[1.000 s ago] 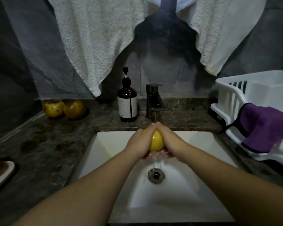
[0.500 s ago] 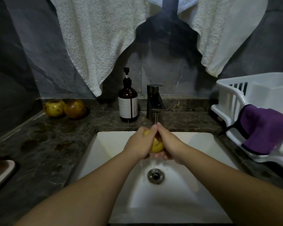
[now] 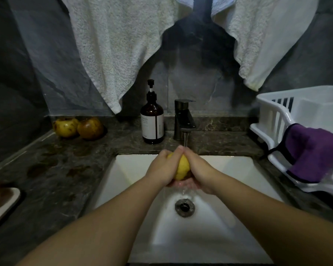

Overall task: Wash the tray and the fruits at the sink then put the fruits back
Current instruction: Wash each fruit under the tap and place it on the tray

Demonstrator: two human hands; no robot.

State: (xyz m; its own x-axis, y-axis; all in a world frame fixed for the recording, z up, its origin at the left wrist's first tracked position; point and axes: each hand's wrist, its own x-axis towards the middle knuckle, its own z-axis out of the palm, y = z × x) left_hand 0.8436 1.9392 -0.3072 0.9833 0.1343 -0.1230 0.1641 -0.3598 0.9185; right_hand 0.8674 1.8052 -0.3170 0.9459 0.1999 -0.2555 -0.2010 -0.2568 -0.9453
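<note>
Water runs from the faucet (image 3: 184,120) and both hands are right under it, over the white sink (image 3: 135,166): the left hand (image 3: 162,167) and the right hand (image 3: 197,169) cup the yellow fruit (image 3: 182,167) between them, fingers curled round it from either side, thumbs meeting at the top where the stream lands. A good wash here probably calls for turning the fruit in the palms so every face passes under the water, with a firm hold, since a wet, rounded skin is likely to slip toward the drain (image 3: 185,207). Keeping it low over the basin should also hold down the splash onto the dark counter (image 3: 69,166). Two more fruits (image 3: 78,127) sit on that counter at the back left, just beside each other, apparently bruised or speckled, though the dim light makes that hard to judge. At the far left edge a pale tray (image 3: 4,200) is cut off by the frame, and something brownish lies on it that cannot be identified. The underside of the yellow fruit and the fingers beneath it are hidden, so how clean it is cannot be told.
</note>
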